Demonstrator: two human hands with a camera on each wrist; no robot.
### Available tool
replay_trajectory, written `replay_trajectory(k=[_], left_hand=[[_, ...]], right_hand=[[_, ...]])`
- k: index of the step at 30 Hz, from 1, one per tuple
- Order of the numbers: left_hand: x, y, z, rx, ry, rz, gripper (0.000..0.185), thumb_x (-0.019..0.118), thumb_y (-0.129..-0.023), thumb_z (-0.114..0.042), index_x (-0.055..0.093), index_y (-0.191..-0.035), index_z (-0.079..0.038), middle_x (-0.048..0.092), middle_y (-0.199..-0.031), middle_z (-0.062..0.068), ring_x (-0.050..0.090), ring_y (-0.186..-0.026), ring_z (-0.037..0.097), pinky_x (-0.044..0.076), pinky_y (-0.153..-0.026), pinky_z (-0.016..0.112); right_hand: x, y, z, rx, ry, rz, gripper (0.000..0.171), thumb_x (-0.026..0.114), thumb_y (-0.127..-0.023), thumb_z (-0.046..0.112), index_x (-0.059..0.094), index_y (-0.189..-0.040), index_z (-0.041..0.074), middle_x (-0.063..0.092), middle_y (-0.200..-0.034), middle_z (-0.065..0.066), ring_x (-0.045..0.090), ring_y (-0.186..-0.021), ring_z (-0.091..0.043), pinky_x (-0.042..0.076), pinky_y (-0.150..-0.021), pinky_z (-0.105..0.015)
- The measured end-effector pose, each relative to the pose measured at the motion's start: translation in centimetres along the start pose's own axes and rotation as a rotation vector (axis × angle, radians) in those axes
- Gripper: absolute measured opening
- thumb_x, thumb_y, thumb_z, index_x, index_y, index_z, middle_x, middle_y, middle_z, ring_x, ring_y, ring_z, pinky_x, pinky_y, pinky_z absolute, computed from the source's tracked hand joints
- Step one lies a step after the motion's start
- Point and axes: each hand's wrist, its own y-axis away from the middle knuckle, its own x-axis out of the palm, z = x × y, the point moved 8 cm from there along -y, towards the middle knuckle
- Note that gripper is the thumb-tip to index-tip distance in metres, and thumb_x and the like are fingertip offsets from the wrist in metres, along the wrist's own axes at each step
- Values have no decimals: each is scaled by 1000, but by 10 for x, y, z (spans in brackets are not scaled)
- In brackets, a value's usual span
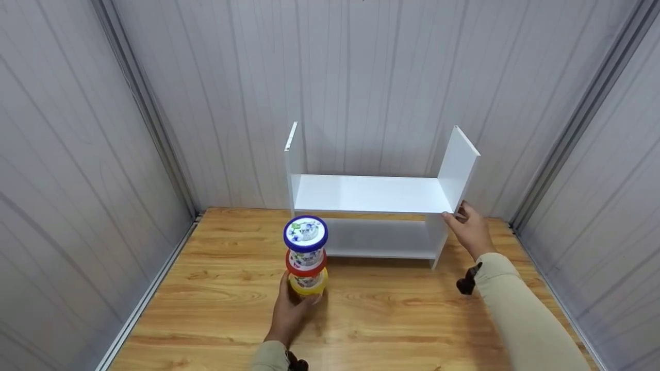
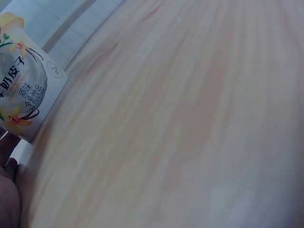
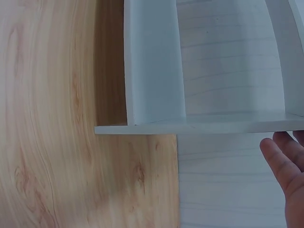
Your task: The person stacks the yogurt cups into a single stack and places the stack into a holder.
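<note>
- A stack of three round printed tubs point(image 1: 306, 256) is stood upright on the light wood-grain surface point(image 1: 216, 309), just in front of the left end of the white two-tier open shelf unit point(image 1: 371, 195).
- Lid rims, top to bottom: blue point(image 1: 306, 233), red point(image 1: 306, 269), yellow point(image 1: 308, 286).
- The left hand point(image 1: 292, 310) is wrapped around the bottom tub, fingers curled on its sides; the stack is grasped at its base only.
- In the left wrist view, a printed tub wall point(image 2: 23, 90) with a flower design is seen close up at the frame's left edge; the rest is blurred wood grain.
- The right hand point(image 1: 470, 230) is placed at the front right corner of the shelf unit, where the upper board meets the right side panel point(image 1: 460, 167).
- Fingers are seen touching the panel edge; whether they are gripping it or just resting against it cannot be told.
- In the right wrist view, relaxed fingertips point(image 3: 280, 159) are seen just beside the panel edge.
- Grey panelled walls point(image 1: 77, 154) are seen on three sides of the surface.
</note>
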Motion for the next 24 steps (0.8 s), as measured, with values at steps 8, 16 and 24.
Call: replay_trajectory(k=[8,16,24], left_hand=[[1,3,-3,41,17,27,108,90,-76,-34,22,-160,-34,42,-155,6,38,-144,32,27,-120,56],[9,1,-3,10,6,69,110,89,-79,-24,16,-160,-35,40,-154,6,37,-143,32,24,-120,59],[19,-6,-12,-37,44,90,119,89,-77,-14,8,-160,-40,37,-156,5,35,-144,34,23,-119,62]], right_hand=[[5,-4,-10,113,-75,-53,72,62,-98,50,48,-147,0,51,-146,-23,54,-127,-36,55,-95,-36],[8,-6,-14,191,-61,-114,75,59,-98,54,49,-147,-2,53,-144,-24,54,-125,-34,49,-101,-43],[6,-8,-22,267,-84,-142,79,59,-97,55,45,-149,-3,47,-150,-24,46,-137,-38,40,-113,-51]])
